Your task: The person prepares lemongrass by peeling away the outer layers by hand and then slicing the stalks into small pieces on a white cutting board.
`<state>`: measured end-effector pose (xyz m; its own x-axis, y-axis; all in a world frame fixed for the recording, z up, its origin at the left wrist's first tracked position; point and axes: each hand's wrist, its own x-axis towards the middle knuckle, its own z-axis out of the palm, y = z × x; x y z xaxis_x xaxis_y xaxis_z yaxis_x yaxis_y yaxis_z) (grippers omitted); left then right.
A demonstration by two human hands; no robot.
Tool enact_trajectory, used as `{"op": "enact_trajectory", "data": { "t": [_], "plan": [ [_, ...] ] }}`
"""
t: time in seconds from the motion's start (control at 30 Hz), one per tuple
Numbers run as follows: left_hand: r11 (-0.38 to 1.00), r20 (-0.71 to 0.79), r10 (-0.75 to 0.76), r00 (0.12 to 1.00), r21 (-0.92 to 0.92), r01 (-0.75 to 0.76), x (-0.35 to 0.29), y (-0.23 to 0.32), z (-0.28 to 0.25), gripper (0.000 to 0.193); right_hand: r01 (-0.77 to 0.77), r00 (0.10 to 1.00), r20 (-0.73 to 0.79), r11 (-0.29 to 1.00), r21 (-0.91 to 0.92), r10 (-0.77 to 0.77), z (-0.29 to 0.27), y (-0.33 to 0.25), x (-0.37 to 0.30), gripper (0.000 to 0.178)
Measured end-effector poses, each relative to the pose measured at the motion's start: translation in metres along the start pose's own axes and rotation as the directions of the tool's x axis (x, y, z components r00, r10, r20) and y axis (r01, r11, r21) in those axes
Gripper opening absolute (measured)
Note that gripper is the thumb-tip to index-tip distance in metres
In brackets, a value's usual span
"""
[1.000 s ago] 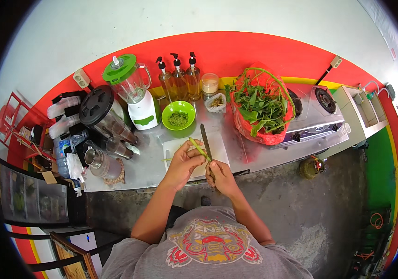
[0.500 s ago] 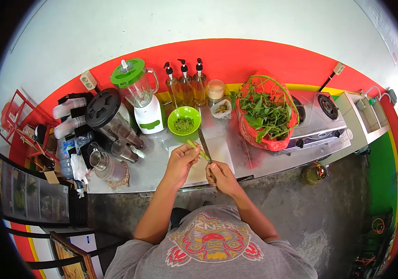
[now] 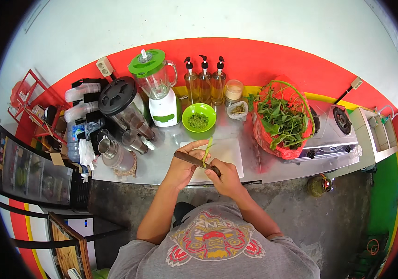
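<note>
My left hand [image 3: 180, 171] grips a thin pale-green stalk [image 3: 208, 148] whose upper end sticks up past the fingers. I cannot tell which vegetable it is. My right hand [image 3: 227, 178] is closed round the dark handle of a knife [image 3: 188, 158]; its blade points left and crosses the stalk in front of my left palm. Both hands are over the near edge of a white cutting board [image 3: 232, 156]. Just beyond the board stands a bright green bowl [image 3: 186, 115] with finely chopped green bits [image 3: 199, 121] in it.
A red plastic bag [image 3: 260, 132] of leafy greens [image 3: 280, 116] stands right of the board, beside a gas stove [image 3: 329, 135]. Behind are a blender [image 3: 164, 109], several pump bottles [image 3: 204, 86] and small tubs [image 3: 237, 110]. Pitchers and glasses [image 3: 131, 139] crowd the left.
The knife has swung from pointing away to pointing left across the stalk. The stalk now stands more upright. The view has shifted, moving the counter things rightward in the picture.
</note>
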<state>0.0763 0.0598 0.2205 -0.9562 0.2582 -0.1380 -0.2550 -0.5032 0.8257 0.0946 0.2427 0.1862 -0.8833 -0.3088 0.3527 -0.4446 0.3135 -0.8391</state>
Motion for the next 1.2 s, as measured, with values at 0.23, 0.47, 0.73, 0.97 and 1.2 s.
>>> {"op": "enact_trajectory", "data": {
  "t": [0.23, 0.47, 0.73, 0.97, 1.2],
  "plan": [
    [0.988, -0.089, 0.134, 0.987, 0.092, -0.126, -0.009, -0.016, -0.004, 0.031, 0.013, 0.997, -0.076, 0.992, -0.122, -0.022, 0.002, -0.005, 0.004, 0.02],
    [0.991, -0.202, 0.102, 0.974, 0.11, -0.081, -0.018, -0.028, -0.001, 0.032, -0.019, 0.998, -0.063, 0.989, -0.147, 0.009, 0.003, -0.002, 0.004, 0.02],
    [0.994, -0.191, 0.043, 0.981, 0.111, -0.022, -0.022, -0.033, 0.002, 0.02, -0.102, 0.994, 0.031, 0.994, -0.031, 0.103, 0.004, 0.01, -0.005, 0.019],
    [1.0, -0.182, 0.01, 0.983, -0.005, -0.011, -0.014, -0.041, 0.008, 0.023, -0.137, 0.989, 0.065, 0.989, 0.046, 0.134, 0.002, 0.024, -0.01, 0.019],
    [0.999, -0.225, 0.026, 0.974, 0.04, -0.018, -0.009, -0.047, -0.005, 0.022, -0.084, 0.996, 0.022, 0.996, 0.017, 0.084, 0.01, 0.029, -0.003, 0.021]
  ]
}}
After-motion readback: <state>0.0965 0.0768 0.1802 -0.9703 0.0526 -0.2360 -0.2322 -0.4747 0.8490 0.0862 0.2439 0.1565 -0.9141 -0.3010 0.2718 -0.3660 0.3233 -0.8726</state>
